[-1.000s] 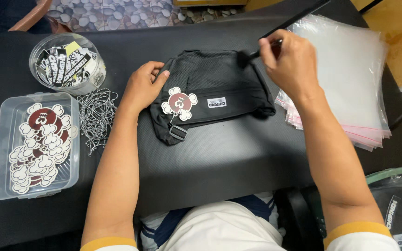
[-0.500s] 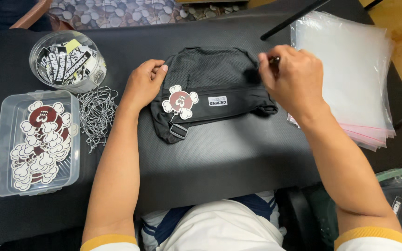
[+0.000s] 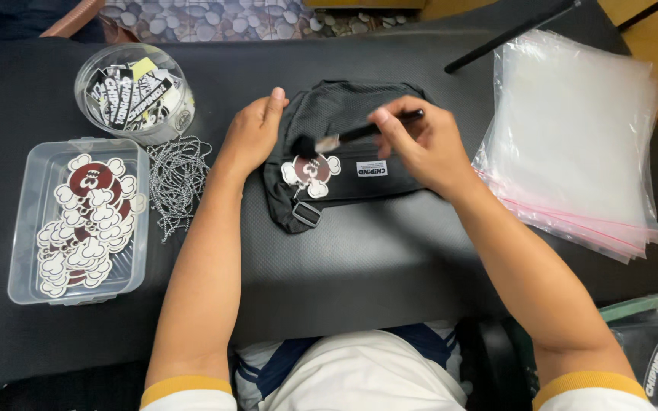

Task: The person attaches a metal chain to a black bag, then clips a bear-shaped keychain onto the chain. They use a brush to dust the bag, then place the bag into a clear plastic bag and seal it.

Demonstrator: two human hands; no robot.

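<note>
- The right hand (image 3: 420, 144) pinches a slim black brush (image 3: 352, 135) by the far-right end of its handle, the grip narrow around it.
- The brush lies with its long axis running left to right, tilted a little: the handle end is higher and farther at the right, the dark bristle head points left and slightly nearer, just above the tag.
- The left hand (image 3: 253, 137) rests flat on the left edge of a black pouch (image 3: 344, 164), fingers together and pointing away from the person; it holds nothing, only presses the fabric.
- The pouch lies in the middle of the bench (image 3: 344, 259), its long axis left to right, with a small white label on its front.
- A round dark-red and white charm (image 3: 310, 171) sits on the pouch's left half, just under the brush head.
- To the left, a clear tray (image 3: 24, 251) holds a heap of the same charms; beside it lies a tangle of ball chains (image 3: 177, 183).
- Far left stands a round clear tub (image 3: 135, 91) of black and white tags.
- At the right lies a stack of clear plastic bags (image 3: 573, 144).
</note>
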